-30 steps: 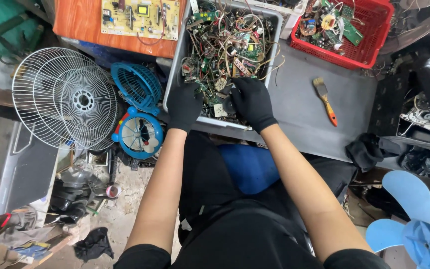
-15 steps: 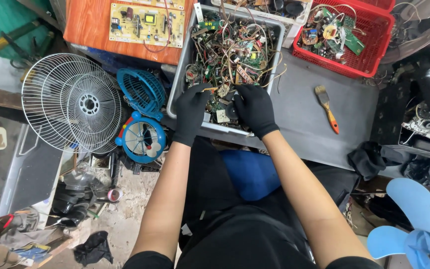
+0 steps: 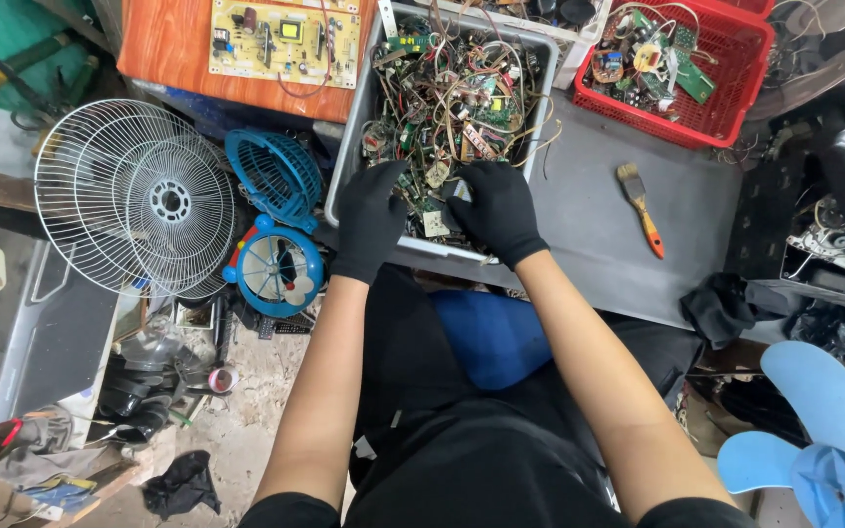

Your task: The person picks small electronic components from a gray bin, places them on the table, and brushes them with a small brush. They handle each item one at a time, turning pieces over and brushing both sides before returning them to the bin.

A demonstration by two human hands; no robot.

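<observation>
Both gloved hands dig into the scrap electronics at the near edge of the grey bin: the left hand curls loosely over wires and small boards, while the right hand seems to pinch a small board (hard to tell which). Forearms reach straight forward, wrists bent down, likely to sift the tangle

We wear snug black gloves: one covers our left hand and one our right hand, each ending in a close cuff at the wrist. Above the cuffs our forearms are bare, with no sleeves in sight. Lower down we have on dark black clothing, loosely creased across the lap.
</observation>
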